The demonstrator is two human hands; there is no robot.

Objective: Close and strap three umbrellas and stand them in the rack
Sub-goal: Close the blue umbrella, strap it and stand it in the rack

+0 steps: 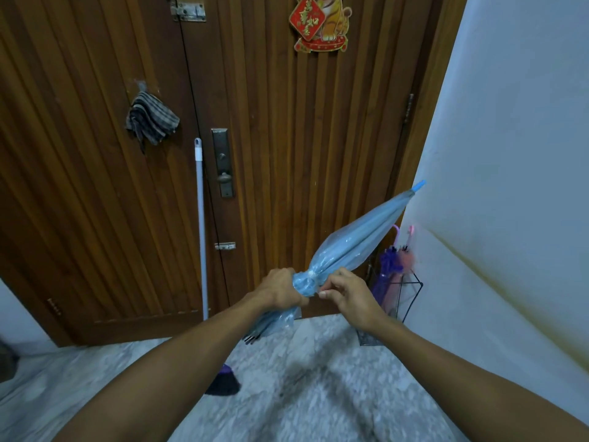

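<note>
The floor (318, 393) lies open in the middle, between the door (287, 154) ahead and the wall (510, 154) on the right. The rack (411, 301) stands in the far right corner of the floor, against the wall, and a purple umbrella (387, 266) and a pink umbrella (406, 260) already fill part of it, handles up. The blue umbrella (353, 244) slants across the way to the rack, its tip (418, 185) close to the wall. Left of it a broom (200, 224) leans on the door, its bristles on the floor's left middle. A cloth (151, 121) hangs flat on the door.
</note>
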